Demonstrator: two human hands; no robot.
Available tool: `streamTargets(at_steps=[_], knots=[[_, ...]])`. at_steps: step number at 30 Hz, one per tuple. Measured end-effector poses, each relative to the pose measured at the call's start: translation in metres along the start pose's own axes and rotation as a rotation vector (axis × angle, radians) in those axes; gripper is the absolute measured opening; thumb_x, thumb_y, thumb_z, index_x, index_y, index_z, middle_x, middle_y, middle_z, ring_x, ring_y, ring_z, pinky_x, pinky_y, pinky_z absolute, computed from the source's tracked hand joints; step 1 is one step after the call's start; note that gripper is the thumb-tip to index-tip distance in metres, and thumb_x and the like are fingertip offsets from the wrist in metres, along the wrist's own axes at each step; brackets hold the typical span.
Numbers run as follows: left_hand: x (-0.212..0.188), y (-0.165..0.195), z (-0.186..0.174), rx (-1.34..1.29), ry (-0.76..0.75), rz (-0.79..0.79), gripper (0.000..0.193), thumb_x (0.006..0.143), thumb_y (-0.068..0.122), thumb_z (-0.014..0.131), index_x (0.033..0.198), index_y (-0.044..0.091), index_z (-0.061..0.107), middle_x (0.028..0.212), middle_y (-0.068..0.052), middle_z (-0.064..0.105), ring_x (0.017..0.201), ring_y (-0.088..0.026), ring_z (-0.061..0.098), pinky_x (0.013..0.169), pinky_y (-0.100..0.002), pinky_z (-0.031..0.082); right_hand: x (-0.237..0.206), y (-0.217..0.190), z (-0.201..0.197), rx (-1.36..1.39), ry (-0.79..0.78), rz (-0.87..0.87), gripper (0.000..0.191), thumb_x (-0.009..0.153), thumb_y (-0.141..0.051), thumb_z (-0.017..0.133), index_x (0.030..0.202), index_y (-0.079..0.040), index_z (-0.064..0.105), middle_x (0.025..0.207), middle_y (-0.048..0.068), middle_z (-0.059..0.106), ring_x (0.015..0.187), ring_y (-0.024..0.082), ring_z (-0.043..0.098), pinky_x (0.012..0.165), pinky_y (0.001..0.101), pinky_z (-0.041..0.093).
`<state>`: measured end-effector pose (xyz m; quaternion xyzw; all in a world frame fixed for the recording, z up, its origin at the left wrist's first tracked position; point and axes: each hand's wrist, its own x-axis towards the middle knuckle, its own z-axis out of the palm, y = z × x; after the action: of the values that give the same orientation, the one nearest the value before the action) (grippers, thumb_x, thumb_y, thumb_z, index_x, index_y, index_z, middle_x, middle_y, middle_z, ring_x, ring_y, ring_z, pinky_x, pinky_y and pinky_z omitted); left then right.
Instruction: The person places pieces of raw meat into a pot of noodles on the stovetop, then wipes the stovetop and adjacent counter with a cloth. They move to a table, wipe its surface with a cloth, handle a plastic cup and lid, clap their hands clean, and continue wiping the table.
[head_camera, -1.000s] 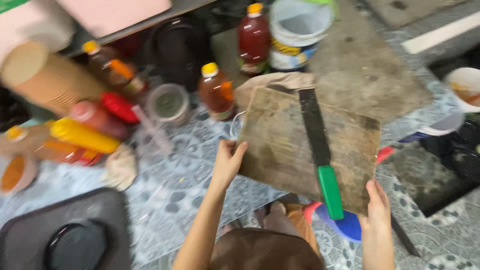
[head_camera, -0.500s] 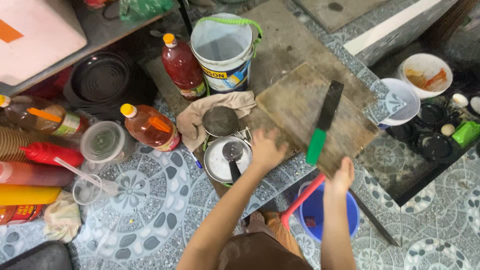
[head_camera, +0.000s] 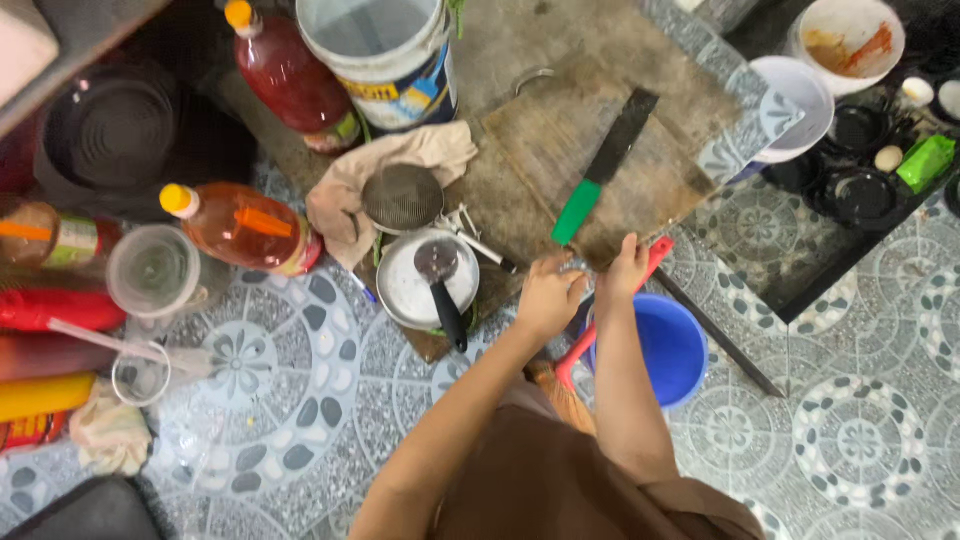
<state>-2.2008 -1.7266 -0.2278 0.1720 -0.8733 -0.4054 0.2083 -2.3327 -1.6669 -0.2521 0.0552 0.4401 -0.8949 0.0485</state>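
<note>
A worn wooden cutting board (head_camera: 650, 185) lies tilted on a larger wooden slab (head_camera: 520, 40). On it rests a long knife (head_camera: 597, 172) with a dark blade and green handle. My left hand (head_camera: 548, 295) and my right hand (head_camera: 625, 270) are close together at the board's near corner, fingers curled on its edge just below the knife handle. Something small and shiny sits between the hands; I cannot tell what it is.
A blue bucket (head_camera: 665, 345) with a red handle (head_camera: 612, 305) sits under my right arm. Left of the hands are a metal bowl with a ladle (head_camera: 425, 285), a strainer (head_camera: 403, 197) and a cloth (head_camera: 425, 150). A white bucket (head_camera: 385, 50), sauce bottles (head_camera: 245, 228) and bowls (head_camera: 795, 105) stand around.
The board with the knife has gone from held up in both hands to lying on the slab. My hands have slid from its two sides to its near corner.
</note>
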Motion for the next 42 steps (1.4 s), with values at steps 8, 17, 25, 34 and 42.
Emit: streamTargets(at_steps=[8, 17, 25, 34, 42], knots=[[0.002, 0.065, -0.036, -0.100, 0.176, 0.277, 0.039, 0.080, 0.033, 0.077, 0.113, 0.012, 0.072, 0.127, -0.012, 0.063, 0.126, -0.037, 0.059, 0.114, -0.052, 0.046, -0.053, -0.039, 0.038, -1.132, -0.123, -0.787, 0.038, 0.096, -0.014, 0.075, 0.130, -0.007, 0.062, 0.136, 0.018, 0.055, 0.126, 0.033, 0.054, 0.109, 0.0436, 0.043], [-0.012, 0.041, -0.129, 0.745, 0.126, 0.553, 0.031, 0.101, 0.031, 0.055, 0.126, 0.017, 0.067, 0.164, -0.013, 0.042, 0.157, -0.033, 0.030, 0.127, -0.076, 0.020, -0.221, 0.016, 0.182, -1.179, -0.922, -0.761, 0.036, 0.084, -0.013, 0.080, 0.118, -0.008, 0.068, 0.141, 0.018, 0.052, 0.126, 0.038, 0.051, 0.107, 0.0510, 0.039], [-0.128, -0.100, -0.348, 0.665, 0.473, 0.142, 0.041, 0.084, 0.023, 0.067, 0.124, 0.013, 0.065, 0.154, -0.018, 0.048, 0.148, -0.037, 0.040, 0.121, -0.072, 0.027, -0.385, 0.170, 0.218, -1.022, -1.614, -0.643, 0.032, 0.075, -0.019, 0.084, 0.101, -0.008, 0.070, 0.117, 0.016, 0.064, 0.115, 0.035, 0.056, 0.101, 0.0507, 0.041], [-0.292, -0.230, -0.495, 0.245, 0.957, -0.623, 0.079, 0.071, 0.026, 0.087, 0.136, 0.002, 0.049, 0.130, -0.022, 0.057, 0.123, -0.042, 0.055, 0.106, -0.046, 0.046, -0.470, 0.267, 0.382, -0.861, -1.270, -0.193, 0.051, 0.087, -0.021, 0.084, 0.129, -0.003, 0.061, 0.115, 0.009, 0.068, 0.095, 0.015, 0.063, 0.082, 0.0295, 0.054], [-0.253, -0.268, -0.507, -0.031, 0.827, -0.593, 0.125, 0.044, 0.030, 0.099, 0.150, 0.002, 0.038, 0.144, -0.021, 0.053, 0.134, -0.039, 0.045, 0.113, -0.048, 0.033, -0.489, 0.307, 0.399, -0.843, -1.317, 0.241, 0.026, 0.103, -0.024, 0.065, 0.113, -0.002, 0.075, 0.097, 0.002, 0.075, 0.086, 0.008, 0.065, 0.077, 0.0251, 0.052]])
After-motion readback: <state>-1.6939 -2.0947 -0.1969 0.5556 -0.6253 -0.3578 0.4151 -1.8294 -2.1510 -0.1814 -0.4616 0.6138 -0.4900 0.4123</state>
